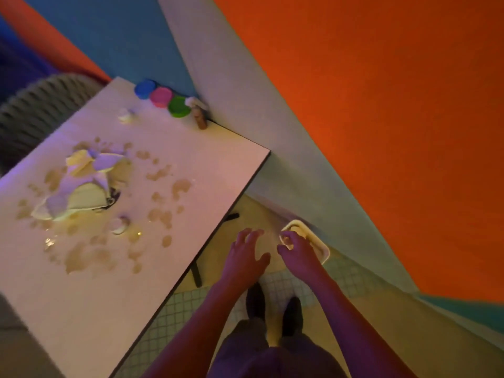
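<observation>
A pale rectangular tray (321, 249) lies low by the foot of the wall, to the right of the table. My right hand (297, 251) is over its near end, with curled fingers and thumb pinching the tray's rim. Just to the left, my left hand (246, 256) hovers with fingers spread and holds nothing. Both hands are beyond the table's edge, above the floor.
A white table (207, 159) on the left carries brownish spill patches, a heap of crumpled cloths (81, 184), a small round cup (120, 225), blue (146, 88), pink (161, 96) and green (178, 106) lids and a brown bottle (201, 120). My shoes (256, 301) stand on tiled floor. An orange wall rises to the right.
</observation>
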`<move>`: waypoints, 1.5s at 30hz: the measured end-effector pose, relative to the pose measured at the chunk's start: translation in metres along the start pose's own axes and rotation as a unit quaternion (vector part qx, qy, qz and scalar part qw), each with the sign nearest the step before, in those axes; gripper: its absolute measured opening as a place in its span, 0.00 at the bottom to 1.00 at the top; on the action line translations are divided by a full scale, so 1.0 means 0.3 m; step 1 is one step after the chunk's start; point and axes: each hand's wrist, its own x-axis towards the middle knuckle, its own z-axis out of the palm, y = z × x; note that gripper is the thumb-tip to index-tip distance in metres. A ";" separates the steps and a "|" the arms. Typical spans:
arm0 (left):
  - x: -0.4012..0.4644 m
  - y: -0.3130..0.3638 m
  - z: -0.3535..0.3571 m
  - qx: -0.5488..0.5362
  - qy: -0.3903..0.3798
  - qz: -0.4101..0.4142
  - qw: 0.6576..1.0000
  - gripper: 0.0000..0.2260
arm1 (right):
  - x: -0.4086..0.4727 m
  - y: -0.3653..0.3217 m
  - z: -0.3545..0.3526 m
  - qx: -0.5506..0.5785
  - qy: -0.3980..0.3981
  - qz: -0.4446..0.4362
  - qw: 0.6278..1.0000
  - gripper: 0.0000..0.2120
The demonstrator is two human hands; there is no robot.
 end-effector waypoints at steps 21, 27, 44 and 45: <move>-0.464 -0.512 -0.331 -0.093 0.179 -0.184 0.962 0.26 | -0.137 -0.401 0.526 -0.138 -0.151 -0.163 0.965 0.19; -0.539 -0.767 -0.475 -0.092 0.183 -0.182 0.962 0.26 | -0.175 -0.549 0.777 -0.140 -0.150 -0.159 0.966 0.19; -0.389 -1.153 -0.865 -0.083 0.230 -0.202 0.948 0.25 | -0.046 -0.900 1.052 -0.168 -0.119 -0.196 0.959 0.20; -0.361 -1.164 -0.885 -0.083 0.231 -0.210 0.946 0.25 | -0.017 -0.921 1.060 -0.171 -0.122 -0.198 0.957 0.20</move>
